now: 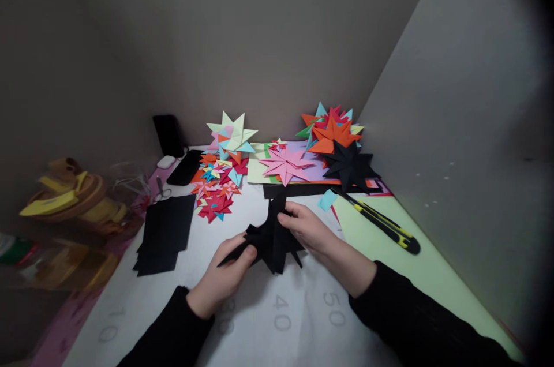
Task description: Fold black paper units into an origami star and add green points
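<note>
Between my two hands, above the white table sheet, is a black folded paper star [270,240] with several points and loose flaps. My left hand [231,269] pinches its left side, thumb on top. With thumb and fingers, my right hand [307,225] grips an upright flap at its upper right. The fingertips behind the paper are hidden. To the left of my left hand lies a stack of black paper squares [167,231]. A finished-looking black paper star [350,166] rests at the back right, beside a pink paper star [286,165].
Small coloured stars [216,202] and a pale green star [234,131] are heaped at the back. Orange stars [335,135] pile up at right. A yellow-black utility knife [385,225] lies on pale green paper [415,286]. Scissors [162,189] and a phone [186,167] lie left.
</note>
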`<state>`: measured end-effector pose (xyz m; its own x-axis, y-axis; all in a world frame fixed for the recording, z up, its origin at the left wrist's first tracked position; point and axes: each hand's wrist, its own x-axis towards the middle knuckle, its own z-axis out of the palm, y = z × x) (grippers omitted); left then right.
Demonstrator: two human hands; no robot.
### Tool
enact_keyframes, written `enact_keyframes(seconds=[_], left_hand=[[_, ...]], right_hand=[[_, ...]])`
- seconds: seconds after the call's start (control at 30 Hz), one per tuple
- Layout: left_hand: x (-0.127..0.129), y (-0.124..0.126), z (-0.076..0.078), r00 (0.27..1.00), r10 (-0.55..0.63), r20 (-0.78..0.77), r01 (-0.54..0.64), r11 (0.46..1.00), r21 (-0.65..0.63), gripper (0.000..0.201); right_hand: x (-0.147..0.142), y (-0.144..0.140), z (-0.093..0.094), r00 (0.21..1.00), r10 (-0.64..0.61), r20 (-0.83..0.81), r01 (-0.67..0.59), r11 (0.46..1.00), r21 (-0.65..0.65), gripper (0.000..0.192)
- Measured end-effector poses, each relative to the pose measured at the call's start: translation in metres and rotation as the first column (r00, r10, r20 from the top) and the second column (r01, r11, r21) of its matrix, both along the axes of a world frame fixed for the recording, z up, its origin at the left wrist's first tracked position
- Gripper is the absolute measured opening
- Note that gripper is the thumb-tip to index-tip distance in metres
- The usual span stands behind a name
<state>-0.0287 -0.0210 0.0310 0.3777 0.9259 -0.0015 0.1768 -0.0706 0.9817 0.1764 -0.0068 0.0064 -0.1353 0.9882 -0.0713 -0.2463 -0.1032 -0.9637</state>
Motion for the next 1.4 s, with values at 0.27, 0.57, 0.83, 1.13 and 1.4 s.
enact_keyframes(seconds=[0.27, 0.57, 0.83, 1.13, 1.4], left_hand=[[-0.009, 0.005, 0.009, 0.960, -0.278, 0.030, 0.275, 0.958, 0.084, 0.025], [-0.010, 0.019, -0.010, 0.976, 0.030, 0.215, 0.018, 0.975, -0.219, 0.021], [-0.004, 0.024, -0.014, 0.936, 0.166, 0.309, -0.043, 0.929, -0.369, 0.031], [-0.005, 0.027, -0.016, 0.941, 0.157, 0.301, -0.004, 0.892, -0.452, 0.034], [-0.018, 0.026, 0.000, 0.991, -0.136, -0.007, 0.133, 0.954, 0.269, 0.019]], right_hand=[[-0.001, -0.002, 0.006, 0.988, 0.127, -0.090, -0.131, 0.991, -0.032, 0.026], [0.009, 0.002, 0.010, 0.886, -0.164, 0.433, 0.068, 0.971, 0.229, 0.021], [0.002, -0.007, 0.018, 0.830, -0.144, 0.538, 0.031, 0.976, 0.213, 0.026], [0.007, -0.002, 0.006, 0.923, 0.060, 0.380, -0.095, 0.993, 0.073, 0.026], [0.007, -0.008, 0.014, 0.847, -0.325, 0.421, 0.063, 0.847, 0.528, 0.013]])
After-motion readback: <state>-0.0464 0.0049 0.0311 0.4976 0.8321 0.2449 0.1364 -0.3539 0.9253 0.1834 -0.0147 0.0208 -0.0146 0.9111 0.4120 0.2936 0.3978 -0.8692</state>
